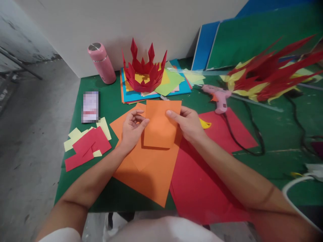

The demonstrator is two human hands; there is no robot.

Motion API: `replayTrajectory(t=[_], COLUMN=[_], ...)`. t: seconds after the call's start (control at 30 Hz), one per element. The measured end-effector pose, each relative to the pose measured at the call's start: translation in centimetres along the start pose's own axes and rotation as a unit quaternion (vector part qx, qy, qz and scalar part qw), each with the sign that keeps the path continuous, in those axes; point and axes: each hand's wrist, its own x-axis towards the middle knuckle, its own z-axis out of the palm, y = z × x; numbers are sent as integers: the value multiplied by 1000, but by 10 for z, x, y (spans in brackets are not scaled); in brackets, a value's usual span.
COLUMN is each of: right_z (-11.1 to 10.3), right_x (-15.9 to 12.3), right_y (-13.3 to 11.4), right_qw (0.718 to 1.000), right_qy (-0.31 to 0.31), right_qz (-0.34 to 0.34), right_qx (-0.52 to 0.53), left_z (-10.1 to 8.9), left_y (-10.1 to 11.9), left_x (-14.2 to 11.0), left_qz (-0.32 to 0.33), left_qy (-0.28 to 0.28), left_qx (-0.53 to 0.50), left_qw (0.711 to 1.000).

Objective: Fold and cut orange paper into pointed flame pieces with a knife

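A folded-looking rectangle of orange paper (161, 124) is held up above larger orange sheets (153, 181). My right hand (189, 124) pinches its right edge, thumb on the front and fingers behind. At the left edge, my left hand (133, 129) has curled fingers, and its thumb tip overlaps the paper; how firmly it grips is hard to see. Beneath and right of my right forearm lie red sheets (202, 191). Left of my left hand is a loose pile of small red pieces (87, 143) and pale yellow pieces (74, 133).
At the back stand a pink bottle (103, 65) and a red folded-paper crown (133, 75) on stacked coloured paper (186, 88). A phone (91, 107) lies at left. To the right are a pink glue gun (220, 95) with its black cord and a red-and-yellow paper piece (267, 77).
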Motion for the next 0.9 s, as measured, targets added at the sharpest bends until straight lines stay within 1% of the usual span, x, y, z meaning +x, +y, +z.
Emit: replayTrajectory(t=[0.07, 0.23, 0.37, 0.5, 0.57, 0.63, 0.73, 0.8, 0.87, 0.9], right_z=[0, -2, -3, -2, -3, -4, -7, -9, -11, -12], right_x=[1, 3, 4, 3, 3, 4, 7, 9, 11, 12], right_y=[-1, 1, 3, 2, 0, 0, 2, 6, 11, 13], right_qw=[1000, 999, 999, 999, 999, 997, 990, 987, 986, 985], right_qy=[6, 5, 3, 7, 3, -15, -68, -100, -108, -104], right_qz=[-10, -17, -20, -9, -5, 3, 27, 43, 42, 27], right_qx=[-7, -32, -45, -43, -44, -74, -123, -117, -117, -134], left_z=[0, -1, -2, -3, -4, -7, -13, -17, -20, -22], left_y=[0, 3, 5, 4, 2, 0, -2, -2, -1, 0], left_x=[-1, -2, -4, -4, -2, 1, 8, 12, 16, 17], left_qz=[27, 35, 59, 63, 53, 40, 30, 22, 10, 3], left_qy=[-7, -46, -63, -67, -55, -35, -19, -26, -38, -42], left_qx=[21, 82, 116, 139, 144, 152, 170, 185, 206, 218], left_qw=[999, 995, 990, 986, 987, 987, 985, 982, 978, 975])
